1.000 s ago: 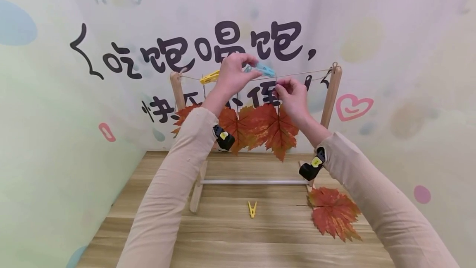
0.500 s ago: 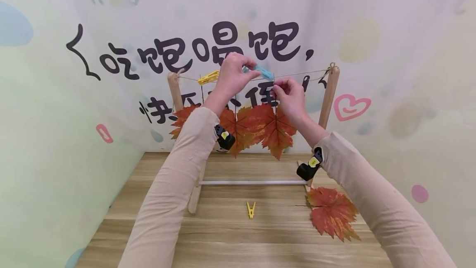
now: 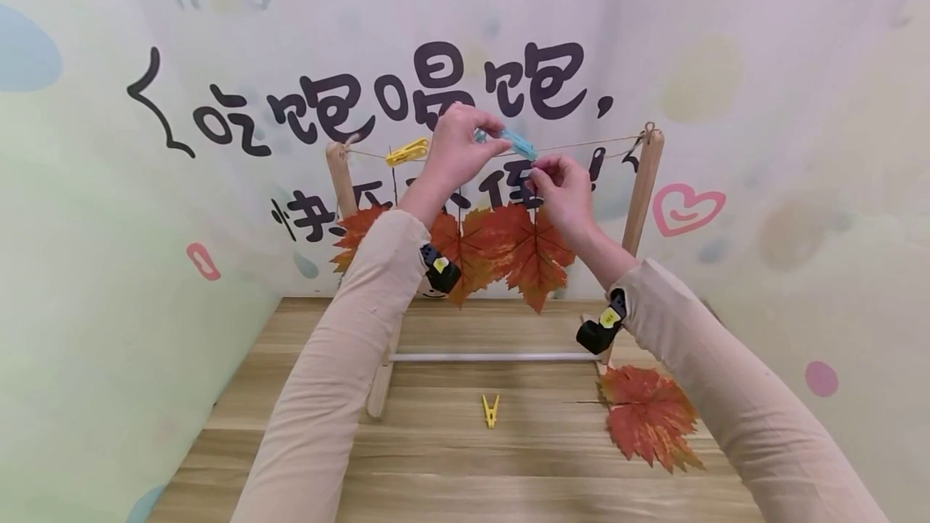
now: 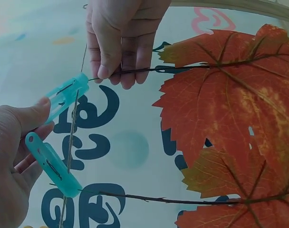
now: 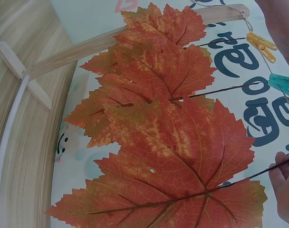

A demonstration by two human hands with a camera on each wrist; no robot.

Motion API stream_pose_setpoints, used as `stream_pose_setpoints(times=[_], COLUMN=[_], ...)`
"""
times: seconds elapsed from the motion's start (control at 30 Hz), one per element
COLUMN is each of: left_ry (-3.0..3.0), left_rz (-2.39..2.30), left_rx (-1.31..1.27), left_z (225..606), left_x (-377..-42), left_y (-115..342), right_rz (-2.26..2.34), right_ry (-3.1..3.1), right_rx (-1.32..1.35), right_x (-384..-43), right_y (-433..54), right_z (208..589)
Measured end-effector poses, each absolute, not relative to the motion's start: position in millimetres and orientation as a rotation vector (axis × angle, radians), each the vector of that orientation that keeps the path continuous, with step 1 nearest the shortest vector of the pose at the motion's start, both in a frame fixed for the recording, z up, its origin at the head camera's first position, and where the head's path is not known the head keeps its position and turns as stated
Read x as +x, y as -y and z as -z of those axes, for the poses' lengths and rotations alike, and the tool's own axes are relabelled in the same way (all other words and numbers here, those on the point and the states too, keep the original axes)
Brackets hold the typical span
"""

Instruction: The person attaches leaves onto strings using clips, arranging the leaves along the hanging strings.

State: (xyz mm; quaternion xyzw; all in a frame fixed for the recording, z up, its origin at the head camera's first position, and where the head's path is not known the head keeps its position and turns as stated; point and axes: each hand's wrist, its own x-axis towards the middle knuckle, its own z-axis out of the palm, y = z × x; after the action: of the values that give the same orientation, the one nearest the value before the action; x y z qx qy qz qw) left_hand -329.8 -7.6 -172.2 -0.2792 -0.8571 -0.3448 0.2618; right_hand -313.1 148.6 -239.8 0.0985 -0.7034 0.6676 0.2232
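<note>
My left hand (image 3: pixel 465 144) pinches a light blue clothespin (image 4: pixel 67 97) that lies across the string (image 4: pixel 73 123). With fingertips and thumb, my right hand (image 3: pixel 568 190) grips the dark stem of an orange-red maple leaf (image 3: pixel 536 253), whose blade hangs below. The stem's tip reaches the nose of the clothespin in the left wrist view. A second blue clothespin (image 4: pixel 53 164) sits on the string beside my left fingers and holds another leaf (image 4: pixel 244 190) by its stem. Further left, a yellow clothespin (image 3: pixel 408 152) holds a third leaf (image 3: pixel 359 232), partly hidden by my left sleeve.
The string runs between two wooden posts (image 3: pixel 645 184), joined low down by a white rod (image 3: pixel 494 357). On the wooden table (image 3: pixel 436 466) lie a yellow clothespin (image 3: pixel 491 412) and a loose maple leaf (image 3: pixel 649 414), near my right forearm. A printed wall stands behind.
My right hand has shifted slightly left with the leaf stem, and the stem's tip no longer shows above the blue clothespin. My left hand keeps its grip, with the clothespin tilted slightly lower.
</note>
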Motion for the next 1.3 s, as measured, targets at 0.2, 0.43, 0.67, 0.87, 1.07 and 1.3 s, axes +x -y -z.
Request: stream_pose_setpoints(times=[0.2,0.43,0.67,0.87,1.07,1.3], left_ry=[2.302,2.317,2.345,2.337,2.285,2.211], left_rz=[0.933,0.9,0.917,0.935,0.943,0.973], left_rx=[-0.776,-0.808,-0.824,-0.811,-0.801,-0.814], left_z=[173,176,177,179,178,177], left_x=[-330,-333,-333,-332,-330,-327], left_y=[6,7,8,9,13,17], right_rz=[-1.862,-1.806,-1.759,-1.748,-1.754,-1.739], right_ry=[1.922,1.958,1.99,1.996,1.99,1.971], right_rx=[0.263,0.286,0.306,0.335,0.35,0.351], right_x=[-313,-313,-312,-312,-311,-311], right_y=[-148,-149,-151,-153,-152,-154], right_z=[239,240,242,244,245,246])
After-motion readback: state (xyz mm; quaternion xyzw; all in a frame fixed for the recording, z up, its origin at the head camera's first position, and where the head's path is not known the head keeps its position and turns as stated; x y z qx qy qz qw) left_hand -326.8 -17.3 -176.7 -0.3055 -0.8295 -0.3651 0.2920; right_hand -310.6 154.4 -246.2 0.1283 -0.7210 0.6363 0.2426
